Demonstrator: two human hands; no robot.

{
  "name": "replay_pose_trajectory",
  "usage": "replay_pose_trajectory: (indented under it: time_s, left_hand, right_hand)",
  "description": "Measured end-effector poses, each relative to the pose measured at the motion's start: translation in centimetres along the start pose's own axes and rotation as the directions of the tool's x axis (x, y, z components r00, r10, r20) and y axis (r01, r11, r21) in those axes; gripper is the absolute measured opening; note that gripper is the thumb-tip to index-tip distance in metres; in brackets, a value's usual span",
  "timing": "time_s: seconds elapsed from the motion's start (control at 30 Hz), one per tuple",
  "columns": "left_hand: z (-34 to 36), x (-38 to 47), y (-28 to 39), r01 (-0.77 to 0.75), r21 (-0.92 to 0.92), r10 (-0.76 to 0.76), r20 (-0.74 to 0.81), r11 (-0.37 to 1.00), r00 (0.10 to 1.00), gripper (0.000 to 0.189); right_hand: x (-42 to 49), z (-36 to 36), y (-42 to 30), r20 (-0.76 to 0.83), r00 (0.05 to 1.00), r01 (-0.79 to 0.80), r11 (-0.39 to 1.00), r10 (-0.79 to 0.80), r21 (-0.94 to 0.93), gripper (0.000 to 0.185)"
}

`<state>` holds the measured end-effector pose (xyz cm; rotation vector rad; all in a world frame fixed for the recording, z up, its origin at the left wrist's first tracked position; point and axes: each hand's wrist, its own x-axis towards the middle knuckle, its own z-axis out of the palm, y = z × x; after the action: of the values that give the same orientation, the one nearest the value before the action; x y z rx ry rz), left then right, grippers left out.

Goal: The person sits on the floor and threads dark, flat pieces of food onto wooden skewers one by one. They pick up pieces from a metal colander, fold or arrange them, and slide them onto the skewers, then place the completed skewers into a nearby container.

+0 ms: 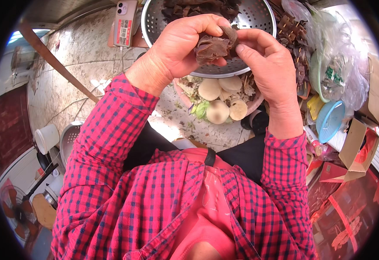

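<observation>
Brown wood ear fungus (pixel 211 49) is bunched between my two hands, over the near rim of a perforated steel colander (pixel 261 20). My left hand (pixel 179 44) holds the folded bunch, its thumb pressed on top. At the bunch's other side, my right hand (pixel 269 61) pinches an edge between thumb and fingers. More dark wood ear (pixel 202 8) lies in the colander. Whether a skewer is inside the held bunch is hidden. Right of the colander is a pile of wood ear threaded on thin wooden skewers (pixel 298 48).
Under the colander's near side sits a pinkish basin (pixel 257 105) with pale round slices (pixel 217 112) and vegetable scraps. A phone (pixel 124 24) with a cable lies upper left. At right are a blue plastic basket (pixel 330 122), clear plastic bags (pixel 345 68) and a cardboard box (pixel 355 149).
</observation>
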<state>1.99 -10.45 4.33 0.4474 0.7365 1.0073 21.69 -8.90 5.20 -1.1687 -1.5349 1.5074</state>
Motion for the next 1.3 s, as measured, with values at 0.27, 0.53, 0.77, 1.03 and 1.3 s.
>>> replay_pose_trajectory:
  time_s: [0.27,0.53,0.77,1.03,1.3]
  left_hand:
    - [0.6,0.5,-0.4,-0.001,0.505,0.017,-0.027,0.863,0.999,0.019]
    - [0.7,0.4,-0.5,-0.004,0.475,0.081,-0.142,0.880,0.987,0.026]
    - [1.4,-0.2,-0.3,0.016,0.440,0.061,-0.161,0.898,0.985,0.034]
    - [2.0,-0.5,-0.2,0.032,0.476,0.005,-0.075,0.879,0.997,0.029]
    - [1.3,0.0,-0.6,-0.027,0.534,0.011,0.034,0.845,0.999,0.018]
  right_hand:
    - [0.3,-1.9,-0.5,0.023,0.989,-0.143,0.880,0.149,0.454,0.016]
    - [0.3,-2.5,-0.5,0.044,0.976,-0.211,0.857,0.215,0.471,0.021]
    - [0.2,-2.1,-0.6,0.069,0.977,-0.210,0.897,0.199,0.388,0.019]
    - [0.2,-2.2,-0.6,0.118,0.973,-0.231,0.883,0.200,0.410,0.014]
    - [0.4,-3.2,0.1,0.199,0.963,-0.253,0.859,0.181,0.446,0.024]
